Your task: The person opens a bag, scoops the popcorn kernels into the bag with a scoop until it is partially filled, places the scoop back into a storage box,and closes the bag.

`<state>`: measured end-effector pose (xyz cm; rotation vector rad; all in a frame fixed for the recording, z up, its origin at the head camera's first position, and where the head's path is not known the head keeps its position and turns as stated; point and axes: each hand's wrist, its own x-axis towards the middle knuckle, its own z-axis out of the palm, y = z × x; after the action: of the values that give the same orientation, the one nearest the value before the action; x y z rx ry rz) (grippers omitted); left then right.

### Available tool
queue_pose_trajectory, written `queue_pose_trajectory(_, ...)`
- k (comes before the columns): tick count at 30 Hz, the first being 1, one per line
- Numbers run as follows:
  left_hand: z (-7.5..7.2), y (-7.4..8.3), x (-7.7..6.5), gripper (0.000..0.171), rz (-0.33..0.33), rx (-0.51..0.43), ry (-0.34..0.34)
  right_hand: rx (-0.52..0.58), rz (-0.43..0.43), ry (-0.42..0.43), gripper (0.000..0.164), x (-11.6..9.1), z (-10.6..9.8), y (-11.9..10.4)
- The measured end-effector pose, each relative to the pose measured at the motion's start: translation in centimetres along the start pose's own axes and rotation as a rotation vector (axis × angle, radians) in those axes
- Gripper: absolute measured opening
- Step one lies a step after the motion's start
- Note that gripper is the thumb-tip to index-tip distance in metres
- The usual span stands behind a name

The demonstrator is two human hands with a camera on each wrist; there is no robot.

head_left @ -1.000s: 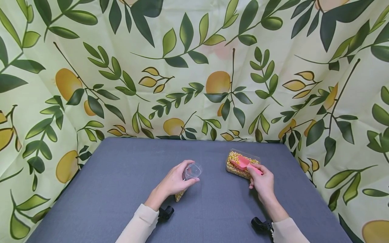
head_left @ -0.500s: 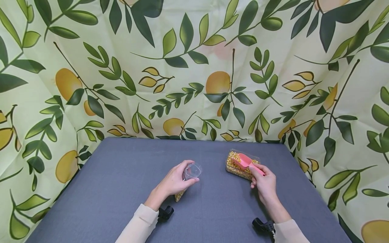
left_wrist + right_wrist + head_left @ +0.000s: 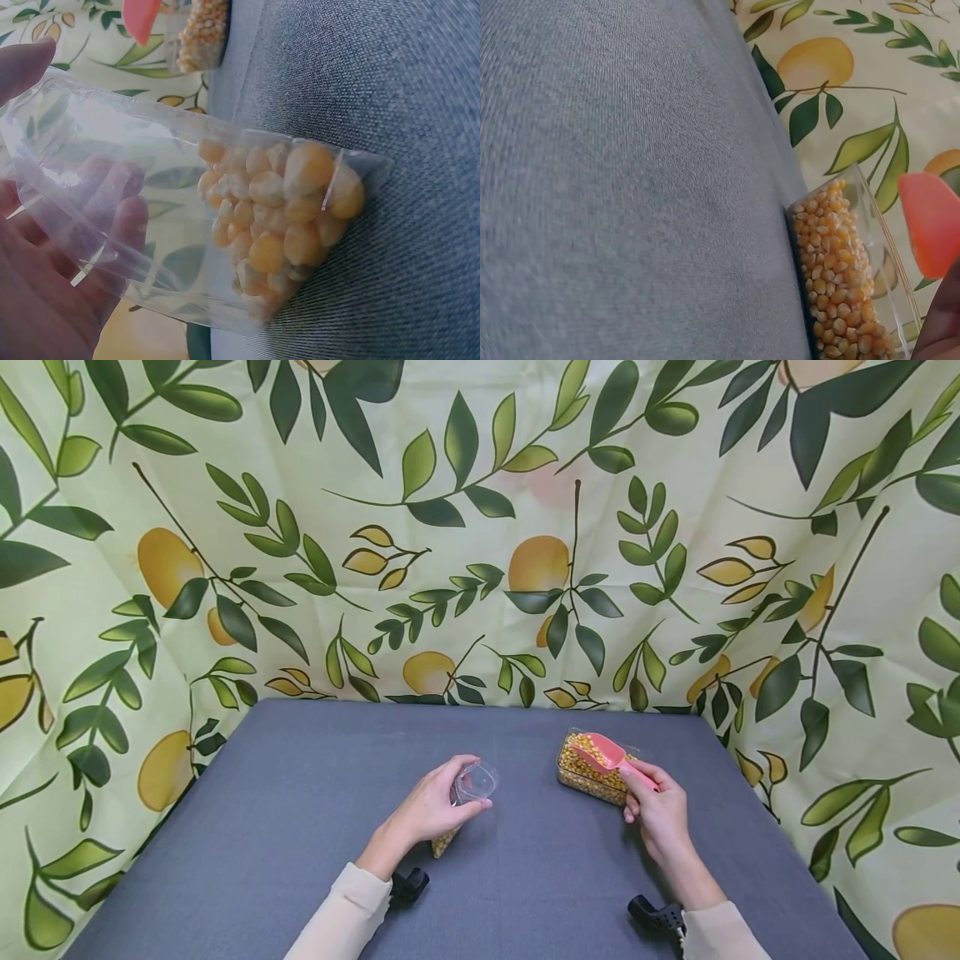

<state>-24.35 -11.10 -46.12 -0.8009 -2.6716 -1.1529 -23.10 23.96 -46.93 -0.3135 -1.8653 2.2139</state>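
My left hand [image 3: 429, 803] holds a clear plastic bag [image 3: 172, 202] near its mouth, thumb on one side and fingers on the other. Corn kernels [image 3: 277, 210] fill the bag's lower part, which meets the cloth; the mouth stands round and open in the head view. With my right hand [image 3: 657, 810] I pinch the handle of a pink scoop [image 3: 606, 753]. Its blade is above a clear rectangular container [image 3: 592, 787] of corn kernels, with some kernels lying in it. In the right wrist view the scoop [image 3: 930, 225] shows partly, above the container's rim, and the hand is mostly cut off.
A grey-blue cloth [image 3: 360, 743] covers the table. Behind it and at both sides hangs a curtain [image 3: 465, 552] printed with leaves and fruit. Black wrist-camera mounts [image 3: 654, 913] sit below both wrists.
My right hand has drawn slightly to the right and nearer to me, and the scoop has lifted out of the corn, now carrying kernels. The left hand and bag have stayed put.
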Motion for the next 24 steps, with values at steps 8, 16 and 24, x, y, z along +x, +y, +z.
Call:
queue_pose_trajectory(8,-0.04,0.02,-0.03,0.063,0.005,-0.005,-0.003,0.032,0.011,-0.075,0.045,-0.18,-0.26,-0.59)
queue_pose_trajectory(16,0.04,-0.09,-0.02,0.064,0.027,-0.011,0.007,0.108,-0.012,-0.156,0.038,-0.21,-0.50,-0.47)
queue_pose_trajectory(24,0.30,-0.26,0.05,0.063,0.024,0.003,0.031,0.161,-0.039,-0.204,0.030,0.03,-0.45,-0.36)
